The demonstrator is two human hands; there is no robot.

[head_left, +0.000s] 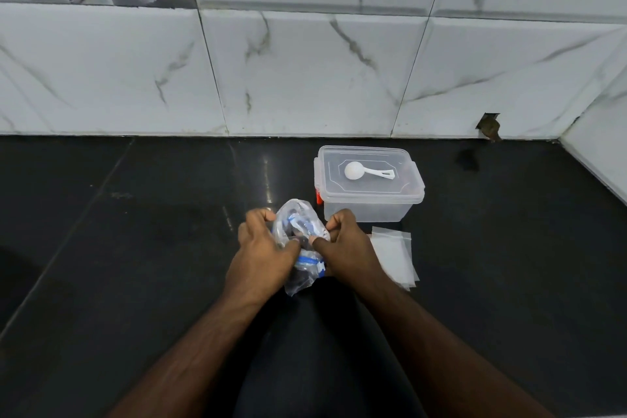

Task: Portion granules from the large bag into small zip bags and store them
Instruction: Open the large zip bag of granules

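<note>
A single wide-angle head camera looks forward and down, close over a dark table (135, 248), facing a marble-tiled wall (305, 78) that fills the upper frame.

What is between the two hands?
In the head view, the large clear bag with blue print sits between the left hand and the right hand. Both grip it with curled fingers.

Plastic on polished stone

A glossy black countertop (135, 248), clear crinkled plastic bag (298, 224), translucent plastic container (369, 207), white plastic scoop (364, 171) and glazed marble-look tiles (305, 71) are seen.
</note>
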